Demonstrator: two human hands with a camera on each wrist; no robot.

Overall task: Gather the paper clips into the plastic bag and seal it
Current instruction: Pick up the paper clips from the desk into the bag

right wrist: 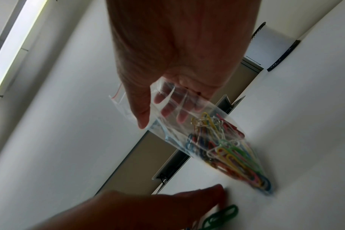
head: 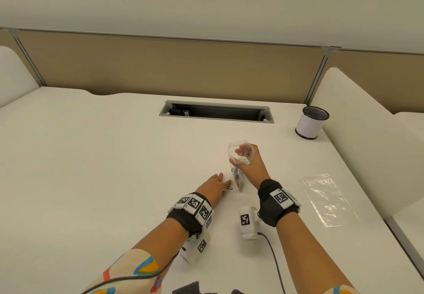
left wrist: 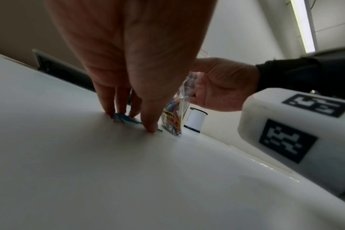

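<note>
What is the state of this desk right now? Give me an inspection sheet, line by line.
Surface: white desk with an open cable slot.
Job's things: plastic bag upright, mouth open, coloured paper clips inside; green clip and blue clips loose on the desk.
Clutter: spare bag lying flat; mesh cup.
Hands: right hand holds the bag; left hand presses its fingers on the loose clips.
Cables: black lead from the wrist camera.
Surroundings: beige partition.
</note>
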